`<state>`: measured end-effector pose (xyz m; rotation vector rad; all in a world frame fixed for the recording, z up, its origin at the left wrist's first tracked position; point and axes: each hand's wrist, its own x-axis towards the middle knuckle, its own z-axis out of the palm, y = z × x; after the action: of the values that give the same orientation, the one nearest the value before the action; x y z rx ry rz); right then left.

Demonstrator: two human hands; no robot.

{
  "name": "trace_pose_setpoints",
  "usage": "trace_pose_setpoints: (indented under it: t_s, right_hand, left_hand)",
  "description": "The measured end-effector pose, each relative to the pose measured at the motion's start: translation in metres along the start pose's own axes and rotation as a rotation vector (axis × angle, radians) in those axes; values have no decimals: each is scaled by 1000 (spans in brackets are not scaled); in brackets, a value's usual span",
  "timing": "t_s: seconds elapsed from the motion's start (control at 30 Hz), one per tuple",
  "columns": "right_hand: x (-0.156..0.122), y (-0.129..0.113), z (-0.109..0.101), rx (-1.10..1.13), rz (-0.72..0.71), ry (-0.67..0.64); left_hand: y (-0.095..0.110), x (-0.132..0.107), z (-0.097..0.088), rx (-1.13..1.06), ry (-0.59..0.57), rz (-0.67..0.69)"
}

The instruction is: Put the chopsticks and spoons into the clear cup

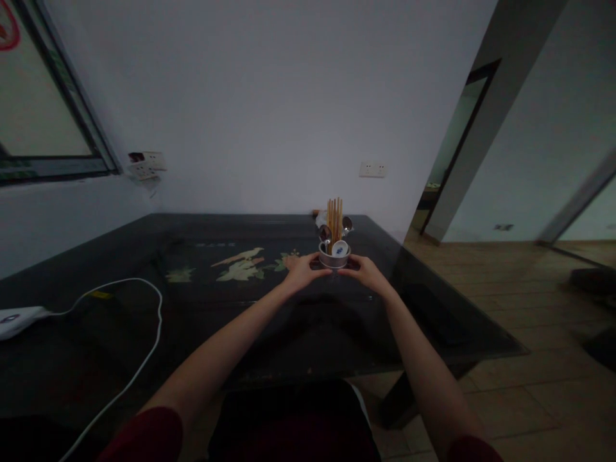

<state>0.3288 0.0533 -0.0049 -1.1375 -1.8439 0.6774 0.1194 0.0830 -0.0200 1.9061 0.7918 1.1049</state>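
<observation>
A short round utensil holder (331,261) stands toward the far right of the dark glossy table (289,327). Wooden chopsticks (335,221) rise upright from it. Two metal spoons, one on the left (325,233) and one on the right (347,223), lean out of it, and a white piece with a blue mark (340,249), perhaps a ceramic spoon, sits at its front. My left hand (304,272) grips the holder's left side, thumb low at the front. From the right, my right hand (369,272) curls around it the same way. The fingers behind the holder are hidden.
A white cable (160,308) curves across the table's left side from a white device (22,319). Something pale and crumpled (320,219) lies behind the utensil holder. The wall (260,128) with a socket (373,169) borders the far edge. Tiled floor (520,301) lies to the right.
</observation>
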Motion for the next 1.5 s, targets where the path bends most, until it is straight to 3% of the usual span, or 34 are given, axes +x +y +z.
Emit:
trace_pose_setpoints:
  t_s: [0.23, 0.47, 0.77, 1.5]
  right_hand:
    - [-8, 27, -30, -44, 63, 2]
    - [-21, 42, -34, 17, 93, 33]
    - [-22, 52, -34, 147, 136, 25]
    - [-26, 56, -32, 203, 207, -41]
  left_hand:
    - [-17, 24, 40, -39, -9, -28]
    - [-39, 28, 64, -65, 3, -46]
    - [-44, 26, 68, -35, -12, -37]
    - [-42, 15, 69, 52, -20, -8]
